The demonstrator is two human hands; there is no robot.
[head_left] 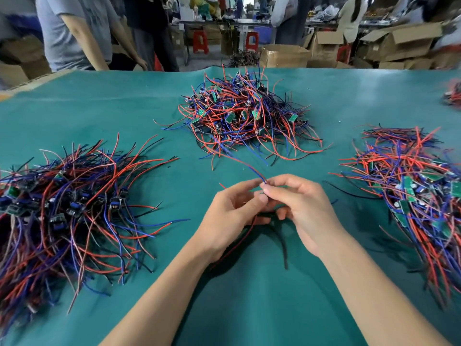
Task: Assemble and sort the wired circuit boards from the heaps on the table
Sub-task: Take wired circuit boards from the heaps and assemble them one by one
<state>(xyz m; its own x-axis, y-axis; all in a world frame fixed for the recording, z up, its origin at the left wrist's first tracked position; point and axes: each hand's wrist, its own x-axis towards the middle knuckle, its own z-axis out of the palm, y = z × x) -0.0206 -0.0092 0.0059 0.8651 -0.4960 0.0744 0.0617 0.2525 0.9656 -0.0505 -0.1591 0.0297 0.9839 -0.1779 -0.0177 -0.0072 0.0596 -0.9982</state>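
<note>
Two hands work a bundle of wires over a green worktop (249,308).

The left hand (232,216) and right hand (299,208) both pinch the wires (252,171), perhaps with a small board hidden between them. Three heaps surround them: left heap (67,208), middle heap (242,113), right heap (411,191).
</note>
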